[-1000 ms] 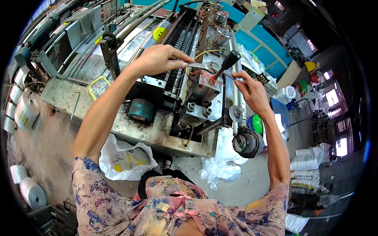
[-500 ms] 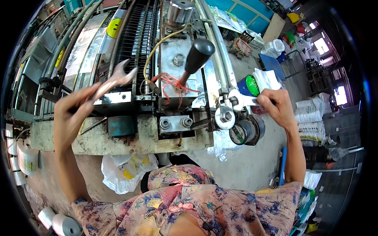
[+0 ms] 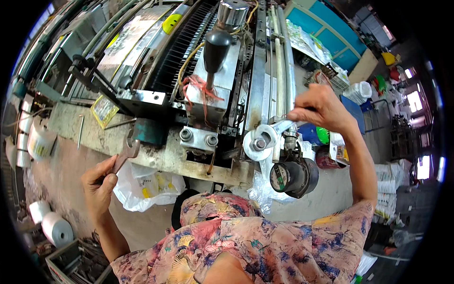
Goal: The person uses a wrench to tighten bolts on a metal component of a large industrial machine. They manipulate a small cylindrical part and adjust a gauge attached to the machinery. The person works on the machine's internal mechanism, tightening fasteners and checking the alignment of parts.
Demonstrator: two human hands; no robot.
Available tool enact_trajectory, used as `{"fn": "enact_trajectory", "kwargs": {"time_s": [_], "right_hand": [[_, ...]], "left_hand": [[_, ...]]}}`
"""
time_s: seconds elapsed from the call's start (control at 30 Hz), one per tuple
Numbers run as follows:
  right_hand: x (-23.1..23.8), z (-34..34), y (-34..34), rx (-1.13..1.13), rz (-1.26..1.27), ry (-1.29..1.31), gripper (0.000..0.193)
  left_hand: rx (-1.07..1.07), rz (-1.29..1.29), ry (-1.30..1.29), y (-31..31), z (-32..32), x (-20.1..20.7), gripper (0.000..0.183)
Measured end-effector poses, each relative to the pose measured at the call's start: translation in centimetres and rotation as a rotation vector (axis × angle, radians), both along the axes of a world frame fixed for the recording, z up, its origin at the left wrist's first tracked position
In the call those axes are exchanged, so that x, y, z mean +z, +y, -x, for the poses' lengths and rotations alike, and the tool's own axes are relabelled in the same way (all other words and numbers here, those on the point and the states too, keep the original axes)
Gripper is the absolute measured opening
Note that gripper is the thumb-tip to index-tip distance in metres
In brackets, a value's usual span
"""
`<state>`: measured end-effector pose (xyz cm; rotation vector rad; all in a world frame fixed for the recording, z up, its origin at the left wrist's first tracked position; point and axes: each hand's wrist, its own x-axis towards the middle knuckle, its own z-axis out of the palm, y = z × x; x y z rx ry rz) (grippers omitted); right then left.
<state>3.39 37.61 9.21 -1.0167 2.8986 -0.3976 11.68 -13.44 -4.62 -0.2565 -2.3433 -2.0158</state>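
Observation:
My left hand (image 3: 99, 183) is closed around a dull grey open-end wrench (image 3: 124, 158). Its jaw points up, near the front edge of the machine bed and clear of any bolt. To the right, my right hand (image 3: 324, 108) grips the handle of a shiny open-end wrench (image 3: 283, 126). The jaw of that wrench lies at a bolt (image 3: 259, 144) standing in a round metal disc (image 3: 252, 150); whether it is fully seated I cannot tell. Below the disc hangs a dark round motor-like part (image 3: 289, 179).
A black-knobbed lever (image 3: 216, 52), tied with red string, rises from the machine's metal block. On the stone-coloured bed (image 3: 66, 124) lie a thin metal rod (image 3: 81, 132) and a yellow packet (image 3: 104, 111). A white plastic bag (image 3: 142, 189) is below its front edge.
My left hand and its wrench have come down from over the machine to its front edge. The right wrench has moved left onto the bolt. My view has shifted.

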Motion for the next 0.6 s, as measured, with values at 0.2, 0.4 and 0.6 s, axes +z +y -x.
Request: {"fn": "enact_trajectory", "kwargs": {"time_s": [0.2, 0.4, 0.6], "right_hand": [[0.0, 1.6, -1.8, 0.0, 0.028, -0.275, 0.044], [-1.8, -14.3, -5.6, -0.53, 0.49, -0.985, 0.04], [-6.5, -12.1, -21.7, -0.515, 1.882, -1.131, 0.029]], "left_hand": [[-0.044, -0.048, 0.047, 2.8, -2.4, -0.2, 0.039], [-0.074, -0.125, 0.107, 2.7, -2.0, -1.7, 0.042], [-0.161, -0.328, 0.133, 2.1, 0.9, -2.0, 0.044]]}}
